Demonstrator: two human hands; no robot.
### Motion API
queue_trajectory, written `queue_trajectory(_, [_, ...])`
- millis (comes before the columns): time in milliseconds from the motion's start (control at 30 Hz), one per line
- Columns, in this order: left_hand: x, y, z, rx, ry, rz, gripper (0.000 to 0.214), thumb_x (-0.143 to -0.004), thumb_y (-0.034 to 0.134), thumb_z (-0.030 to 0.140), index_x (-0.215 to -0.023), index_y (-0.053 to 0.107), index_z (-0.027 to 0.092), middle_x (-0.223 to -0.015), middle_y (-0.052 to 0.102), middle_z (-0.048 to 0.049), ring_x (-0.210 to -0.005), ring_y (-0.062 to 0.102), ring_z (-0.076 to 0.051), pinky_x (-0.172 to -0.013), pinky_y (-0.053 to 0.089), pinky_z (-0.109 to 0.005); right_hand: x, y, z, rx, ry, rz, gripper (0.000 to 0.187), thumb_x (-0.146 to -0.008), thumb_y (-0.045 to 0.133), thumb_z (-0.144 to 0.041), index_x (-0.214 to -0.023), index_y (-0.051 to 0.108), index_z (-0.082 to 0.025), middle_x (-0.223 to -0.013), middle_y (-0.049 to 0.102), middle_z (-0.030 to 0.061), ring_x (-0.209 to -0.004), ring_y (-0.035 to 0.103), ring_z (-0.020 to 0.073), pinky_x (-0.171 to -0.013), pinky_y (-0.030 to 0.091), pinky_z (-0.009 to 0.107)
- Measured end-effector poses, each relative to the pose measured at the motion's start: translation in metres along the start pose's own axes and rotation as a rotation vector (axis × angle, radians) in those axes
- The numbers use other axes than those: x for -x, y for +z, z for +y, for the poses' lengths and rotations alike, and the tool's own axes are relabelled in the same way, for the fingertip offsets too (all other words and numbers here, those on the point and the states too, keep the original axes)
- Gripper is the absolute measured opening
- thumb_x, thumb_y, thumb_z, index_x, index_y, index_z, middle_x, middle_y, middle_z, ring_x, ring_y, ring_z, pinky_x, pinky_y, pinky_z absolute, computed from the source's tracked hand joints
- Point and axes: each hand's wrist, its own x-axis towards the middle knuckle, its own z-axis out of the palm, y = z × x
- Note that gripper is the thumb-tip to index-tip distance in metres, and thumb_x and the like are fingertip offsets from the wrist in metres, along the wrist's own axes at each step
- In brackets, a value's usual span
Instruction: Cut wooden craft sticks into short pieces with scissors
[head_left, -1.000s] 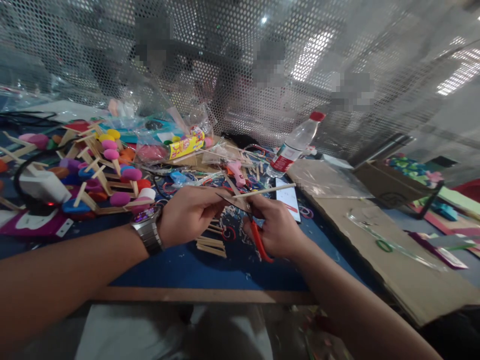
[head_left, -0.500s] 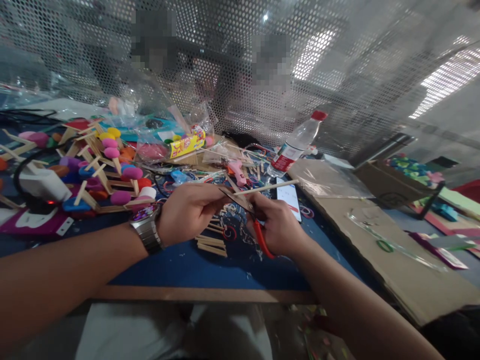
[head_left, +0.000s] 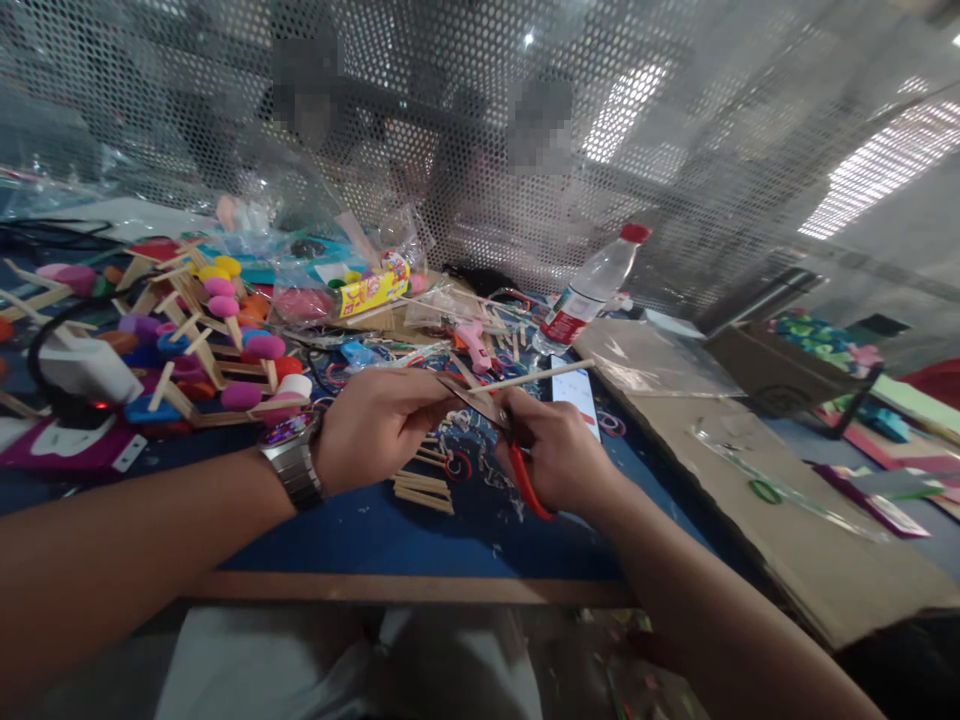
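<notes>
My right hand (head_left: pixel 559 450) is closed around the red-handled scissors (head_left: pixel 525 480), whose parted blades point left toward my other hand. Between the blades crosses a thin wooden stick (head_left: pixel 536 376), its free end reaching right above the phone. My left hand (head_left: pixel 379 425), with a metal watch on its wrist, is closed with fingertips pinched at the stick's left end, which they hide. Below the hands, short cut sticks (head_left: pixel 422 492) lie in a small row on the blue table surface (head_left: pixel 360 540), with white scraps beside them.
Wooden pieces with coloured foam discs (head_left: pixel 217 345) pile up at the left by a white charger (head_left: pixel 86 365). Behind the hands are a pink glue gun (head_left: pixel 474 345), a bottle (head_left: pixel 589 290) and a phone (head_left: pixel 576 395). Cardboard (head_left: pixel 750 500) covers the right side.
Hands, scissors and stick keep almost the same position. The view has shifted very slightly.
</notes>
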Motion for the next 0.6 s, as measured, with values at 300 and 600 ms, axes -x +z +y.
queue_trajectory(300, [0.0008, 0.0000, -0.0024, -0.020, -0.008, 0.008, 0.018, -0.094, 0.055, 0.017, -0.094, 0.073, 0.019, -0.088, 0.077, -0.0034, -0.078, 0.071, -0.014, -0.070, 0.051, -0.021, 0.0002, 0.0026, 0.0015, -0.008, 0.016, 0.010, 0.026, -0.064, 0.053, -0.009, -0.087, 0.051, -0.022, -0.053, 0.043, -0.0082, -0.043, 0.031, 0.0093, -0.046, 0.027, 0.022])
queue_trajectory(600, [0.0016, 0.0021, -0.0046, -0.004, -0.028, -0.039, 0.022, -0.095, 0.052, 0.017, -0.101, 0.074, 0.018, -0.087, 0.077, -0.0037, -0.076, 0.070, -0.014, -0.069, 0.050, -0.022, -0.0043, 0.0032, -0.0013, -0.059, -0.021, 0.004, 0.019, -0.068, 0.054, -0.012, -0.084, 0.048, -0.021, -0.057, 0.041, -0.0079, -0.047, 0.030, 0.0091, -0.047, 0.026, 0.022])
